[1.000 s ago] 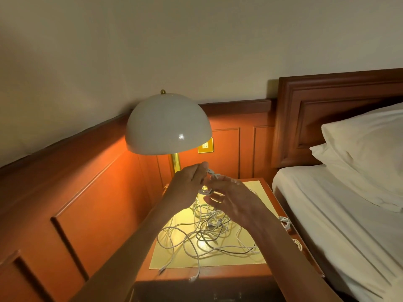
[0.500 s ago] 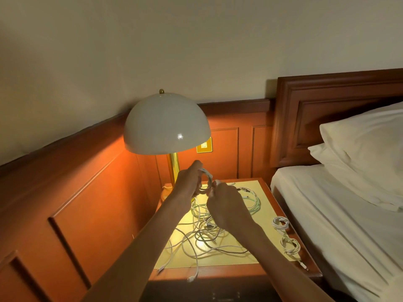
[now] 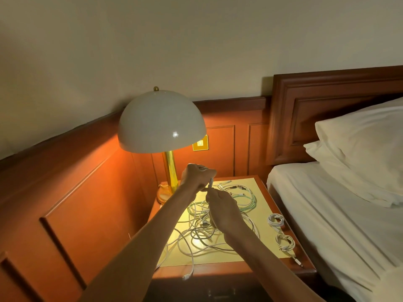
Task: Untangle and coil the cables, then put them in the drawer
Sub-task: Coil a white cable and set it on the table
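The right hand (image 3: 224, 211) shows only its back, so its fingertips are hidden. They seem to pinch the white cable (image 3: 210, 183) just under the left hand (image 3: 197, 175), but the grip itself is hard to make out. The left hand is closed in a fist round a small loop of that cable, held above the back of the table (image 3: 262, 240), just beside the lamp (image 3: 161, 123) stem. The cable runs down behind the right hand into the tangle (image 3: 200, 233), which lies loose across the middle of the table. Which strand is which cannot be told. A green cable (image 3: 247, 200) lies looped at the back, partly covered by the right wrist.

Two finished coils (image 3: 275, 220) sit apart from the tangle along the table's right edge, close to the bed (image 3: 327, 214). One plug (image 3: 298, 262) reaches the right front corner, and another (image 3: 187, 276) hangs over the front edge. The drawer (image 3: 220, 293) below is in deep shadow and cut off by the frame. I cannot tell whether it is open or closed. Bare tabletop shows between the tangle and the coils and along the front right.
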Demonstrator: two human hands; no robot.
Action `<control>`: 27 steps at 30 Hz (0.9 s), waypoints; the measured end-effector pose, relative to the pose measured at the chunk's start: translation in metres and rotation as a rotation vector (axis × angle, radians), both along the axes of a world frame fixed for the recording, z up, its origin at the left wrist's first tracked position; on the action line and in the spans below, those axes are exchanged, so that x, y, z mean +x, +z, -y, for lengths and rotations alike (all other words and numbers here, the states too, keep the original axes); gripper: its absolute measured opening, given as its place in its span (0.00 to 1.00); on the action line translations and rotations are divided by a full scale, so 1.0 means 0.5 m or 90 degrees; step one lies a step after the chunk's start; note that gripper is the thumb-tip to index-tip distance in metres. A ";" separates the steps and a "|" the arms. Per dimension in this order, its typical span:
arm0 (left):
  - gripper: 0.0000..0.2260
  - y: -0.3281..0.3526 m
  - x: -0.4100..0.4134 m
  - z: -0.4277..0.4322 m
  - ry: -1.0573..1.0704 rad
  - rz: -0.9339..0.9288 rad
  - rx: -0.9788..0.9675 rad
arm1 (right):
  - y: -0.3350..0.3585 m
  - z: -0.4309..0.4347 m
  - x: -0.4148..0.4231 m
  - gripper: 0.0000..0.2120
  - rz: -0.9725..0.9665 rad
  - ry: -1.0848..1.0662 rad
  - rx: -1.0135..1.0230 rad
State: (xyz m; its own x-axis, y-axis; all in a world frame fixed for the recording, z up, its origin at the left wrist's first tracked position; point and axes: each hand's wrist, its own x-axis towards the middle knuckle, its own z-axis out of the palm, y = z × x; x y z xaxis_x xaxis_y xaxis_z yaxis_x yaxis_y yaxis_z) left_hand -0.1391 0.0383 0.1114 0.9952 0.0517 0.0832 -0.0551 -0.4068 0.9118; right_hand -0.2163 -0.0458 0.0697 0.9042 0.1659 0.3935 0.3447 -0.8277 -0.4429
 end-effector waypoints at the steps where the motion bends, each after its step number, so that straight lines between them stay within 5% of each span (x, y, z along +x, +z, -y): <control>1: 0.08 -0.003 0.001 0.002 -0.002 -0.002 0.001 | -0.001 0.001 -0.003 0.11 -0.024 0.012 0.028; 11: 0.18 -0.047 0.004 0.016 -0.049 0.015 -0.129 | -0.016 0.053 -0.008 0.15 -0.217 -0.043 0.434; 17: 0.26 -0.056 0.020 0.092 -0.197 -0.119 -0.204 | -0.026 0.183 0.037 0.17 -0.154 -0.079 0.437; 24: 0.21 -0.115 0.115 0.208 -0.255 -0.226 0.031 | -0.083 0.360 0.137 0.11 -0.211 -0.188 0.417; 27: 0.12 -0.189 0.187 0.236 -0.234 -0.119 0.285 | -0.128 0.437 0.211 0.13 -0.226 -0.308 0.332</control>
